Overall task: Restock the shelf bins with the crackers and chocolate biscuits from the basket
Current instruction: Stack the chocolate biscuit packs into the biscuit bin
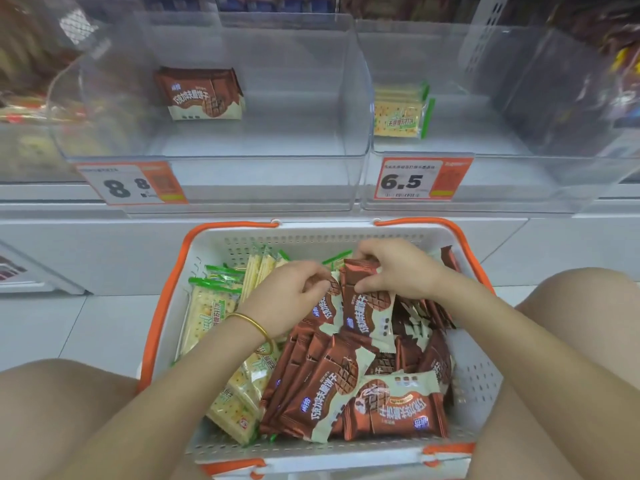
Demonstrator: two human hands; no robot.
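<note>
Brown biscuit packs lie half-hidden under left hand and right hand.

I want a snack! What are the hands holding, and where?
The left hand pinches a biscuit pack by its top end; right hand grips another pack at its top.

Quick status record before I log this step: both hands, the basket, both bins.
left hand: grips a chocolate biscuit pack in the basket
right hand: grips the neighbouring pack
basket contents: crackers left, chocolate biscuits right
left bin: small biscuit stack, tag 8.8
right bin: few cracker packs, tag 6.5
</note>
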